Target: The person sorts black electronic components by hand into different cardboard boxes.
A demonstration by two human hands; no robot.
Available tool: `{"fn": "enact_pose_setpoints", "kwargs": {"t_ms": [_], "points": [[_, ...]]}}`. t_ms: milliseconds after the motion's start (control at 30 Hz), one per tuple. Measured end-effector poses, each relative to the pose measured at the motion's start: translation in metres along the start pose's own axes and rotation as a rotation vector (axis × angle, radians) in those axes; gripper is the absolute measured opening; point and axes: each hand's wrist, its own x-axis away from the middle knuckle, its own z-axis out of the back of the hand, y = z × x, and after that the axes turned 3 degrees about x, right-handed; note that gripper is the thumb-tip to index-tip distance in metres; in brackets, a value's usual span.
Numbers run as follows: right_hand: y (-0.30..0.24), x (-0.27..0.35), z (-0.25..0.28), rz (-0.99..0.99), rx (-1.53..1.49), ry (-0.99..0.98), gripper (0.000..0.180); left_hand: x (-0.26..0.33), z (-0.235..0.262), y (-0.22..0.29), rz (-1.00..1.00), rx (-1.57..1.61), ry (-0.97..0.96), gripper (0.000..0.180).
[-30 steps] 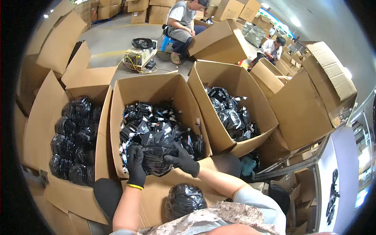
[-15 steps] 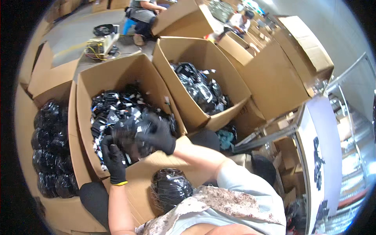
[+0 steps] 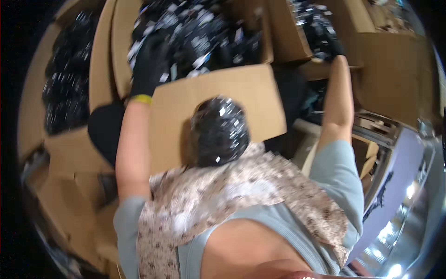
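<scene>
head view: the picture is blurred throughout. the left hand (image 3: 149, 65), in a black glove with a yellow cuff, reaches into the middle cardboard box (image 3: 223, 100) and rests on the heap of black shiny packets (image 3: 200, 35) that fills it; whether its fingers are open or closed on a packet cannot be told through the blur. the right hand (image 3: 332, 44), also in a black glove, is stretched out well apart from the left, up at the right cardboard box (image 3: 290, 44), where it meets more black packets (image 3: 311, 21) by the box's near edge; its fingers are too smeared to tell whether they grip anything. a round bundle of black packets (image 3: 219, 130) lies on the folded-down front flap of the middle box, between the two forearms and just above the patterned scarf (image 3: 241, 195) on the person's chest. a third cardboard box (image 3: 100, 56) at the left holds more black packets (image 3: 65, 83). a light grey panel with a dark figure (image 3: 395, 186) stands at the right edge.
</scene>
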Motion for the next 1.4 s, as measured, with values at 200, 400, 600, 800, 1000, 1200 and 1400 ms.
{"fn": "enact_pose_setpoints", "kwargs": {"t_ms": [200,400,600,800,1000,1200,1400], "points": [[-0.068,0.133,-0.08,0.596,-0.133,0.047,0.05,0.005,0.0,0.022,0.062,-0.118,-0.305,0.026],[-0.106,0.285,-0.188,1.16,0.539,-0.526,0.082,0.03,-0.008,0.05,-0.126,-0.211,-1.075,0.031],[-0.089,0.312,-0.208,1.208,0.503,-0.62,0.081,0.077,0.016,0.091,0.158,-0.257,-1.111,0.044],[-0.078,0.305,-0.204,1.211,0.269,-0.692,0.085,0.106,0.025,0.088,0.281,-0.193,-1.068,0.033],[-0.091,0.319,-0.195,1.211,0.294,-0.585,0.097,0.112,0.004,0.087,0.357,0.079,-0.987,0.036],[-0.081,0.312,-0.188,1.288,0.159,-0.632,0.102,0.088,0.008,0.092,0.249,-0.025,-1.177,0.067],[-0.065,0.298,-0.17,1.02,0.003,-0.649,0.107,0.084,0.006,0.106,0.208,-0.22,-1.292,0.087]]}}
